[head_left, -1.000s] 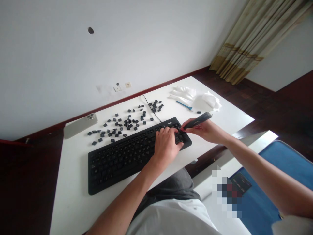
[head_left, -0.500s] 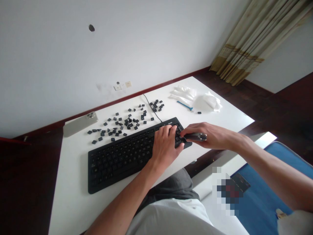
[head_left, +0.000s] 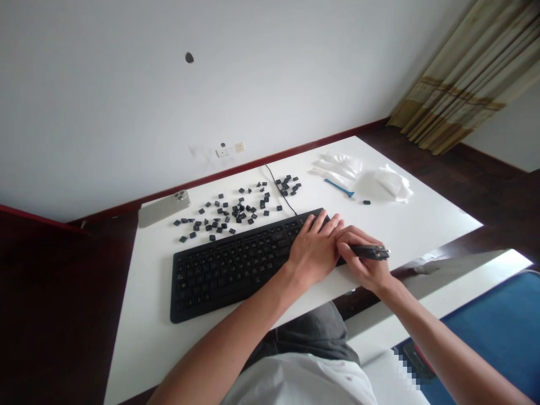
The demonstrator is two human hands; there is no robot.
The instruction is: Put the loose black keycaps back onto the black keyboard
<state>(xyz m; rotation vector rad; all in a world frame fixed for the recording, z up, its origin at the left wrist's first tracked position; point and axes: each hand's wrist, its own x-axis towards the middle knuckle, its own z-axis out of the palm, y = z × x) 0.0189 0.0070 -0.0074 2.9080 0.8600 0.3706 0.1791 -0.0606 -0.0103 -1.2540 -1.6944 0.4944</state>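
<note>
A black keyboard lies on the white table, its sockets exposed where keycaps are off. My left hand rests flat over its right part, fingers stretched out and pointing away from me. Right beside it, my right hand is closed around a dark handheld tool with a metallic rear end; its exact kind is unclear. The tool's front end is hidden behind the fingers, at the keyboard's right end. Many loose black keycaps lie scattered behind the keyboard.
A phone lies at the table's back left. At the back right are a blue pry tool, crumpled white plastic and a single black piece. The keyboard's cable runs towards the wall. A blue seat stands at the right.
My view has swung left. My left hand has slid right along the keyboard, fingers straighter. The right hand, still gripping the tool, has turned and sits closer against the left.
</note>
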